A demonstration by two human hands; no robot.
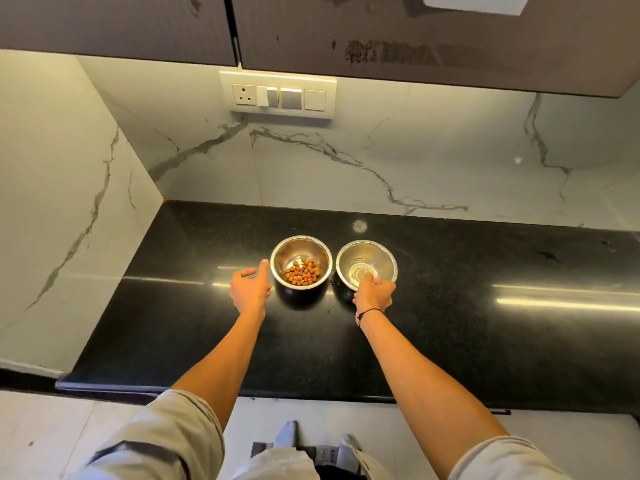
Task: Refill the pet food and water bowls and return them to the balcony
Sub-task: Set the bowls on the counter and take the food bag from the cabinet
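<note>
Polished black stone tabletop runs along a white marble-veined wall; a second marble panel closes off the left end. Dark upper cabinets overhang the wall. Cream switch plate with one socket and several rockers is mounted just under the cabinets, above the bowls.

Two round steel bowls stand upright near the middle of the tabletop, side by side, rims close but not visibly touching. Left: round steel bowl with brown kibble, pellets heaped toward its near side. Right: round steel bowl with clear water, shallow fill.

Left hand sits just left of the kibble bowl, fingers spread and relaxed, thumb tip near the rim; contact cannot be confirmed; holds nothing. Right hand is at the near rim of the water bowl, fingers curled over the edge, gripping it. Thin black cord circles the right wrist.

Nothing lies between hands and bowls. Pale floor below; socked feet on a small dark mat.
</note>
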